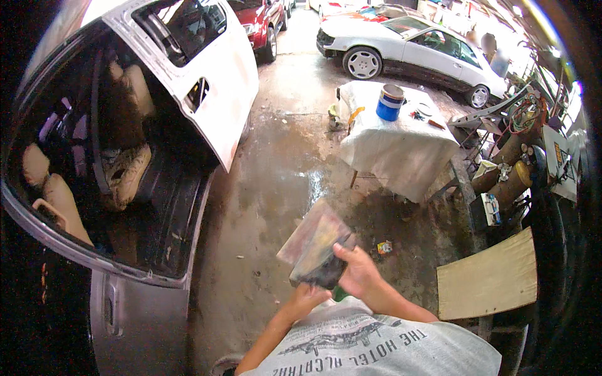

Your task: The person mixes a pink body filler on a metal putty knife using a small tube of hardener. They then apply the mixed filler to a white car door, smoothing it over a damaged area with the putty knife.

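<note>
In front of my shirt, both hands are on flat, stained plates (313, 235), one lighter and one dark, blurred, perhaps a putty board and spreader. My right hand (357, 271) is closed on their right side, thumb over the face. My left hand (304, 299) is closed at the lower edge. A small green object (338, 293) shows just behind my hands, too hidden to name.
A vehicle (144, 269) with its white door (216, 113) open stands left. A cloth-covered table (395, 156) holds a blue can (389, 108). At right are a pale board (486, 276) and cluttered cylinders (501, 178). A white car (426, 50) and red vehicle (254, 25) stand beyond.
</note>
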Tool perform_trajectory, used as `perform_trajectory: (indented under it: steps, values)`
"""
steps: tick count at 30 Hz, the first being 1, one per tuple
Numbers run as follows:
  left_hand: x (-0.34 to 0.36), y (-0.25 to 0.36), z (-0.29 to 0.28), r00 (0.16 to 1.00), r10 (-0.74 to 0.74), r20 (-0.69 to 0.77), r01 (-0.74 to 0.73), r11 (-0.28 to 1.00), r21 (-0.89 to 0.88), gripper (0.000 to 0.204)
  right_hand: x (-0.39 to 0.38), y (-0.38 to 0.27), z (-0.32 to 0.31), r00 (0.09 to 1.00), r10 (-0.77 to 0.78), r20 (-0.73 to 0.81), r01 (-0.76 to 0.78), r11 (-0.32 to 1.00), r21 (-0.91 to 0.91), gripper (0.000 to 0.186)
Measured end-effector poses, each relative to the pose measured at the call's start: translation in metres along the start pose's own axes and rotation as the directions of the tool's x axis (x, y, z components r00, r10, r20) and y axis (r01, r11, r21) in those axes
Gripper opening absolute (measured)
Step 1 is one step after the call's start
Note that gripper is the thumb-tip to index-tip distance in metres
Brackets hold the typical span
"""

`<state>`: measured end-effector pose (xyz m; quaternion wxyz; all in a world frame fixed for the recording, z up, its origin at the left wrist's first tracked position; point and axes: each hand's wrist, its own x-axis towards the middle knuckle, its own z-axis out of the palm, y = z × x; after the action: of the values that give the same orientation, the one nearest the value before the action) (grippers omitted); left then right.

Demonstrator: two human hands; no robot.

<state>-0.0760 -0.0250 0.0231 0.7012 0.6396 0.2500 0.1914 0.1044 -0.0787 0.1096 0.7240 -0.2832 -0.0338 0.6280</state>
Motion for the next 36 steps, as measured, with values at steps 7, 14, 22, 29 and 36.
perform_trajectory:
  steps: [7, 14, 22, 29, 36]
  values:
    - [0.005, 0.068, 0.015, 0.979, -0.060, -0.194, -0.082, 0.756, -0.649, 0.083, 0.014, -0.011, 0.003, 0.978, -0.131, -0.159, 0.153, 0.979, 0.132, 0.033]
    - [0.004, 0.119, 0.001, 0.979, 0.021, -0.205, -0.099, 0.920, -0.378, 0.093, -0.001, -0.056, -0.003, 0.674, -0.595, 0.438, 0.468, -0.116, -0.876, 0.024]
    - [0.016, 0.115, 0.025, 0.941, 0.334, -0.061, -0.332, 0.943, 0.034, 0.076, 0.002, -0.033, 0.021, 0.608, -0.388, 0.693, 0.681, -0.194, -0.706, 0.051]
    - [0.020, 0.097, 0.015, 0.921, 0.378, -0.093, -0.373, 0.925, 0.069, 0.075, -0.014, -0.007, 0.011, 0.513, -0.266, 0.816, 0.747, -0.330, -0.577, 0.044]
    - [0.019, 0.073, 0.013, 0.979, 0.125, -0.163, -0.160, 0.961, -0.224, 0.078, -0.014, 0.000, 0.011, 0.513, -0.306, 0.802, 0.721, -0.354, -0.596, 0.045]
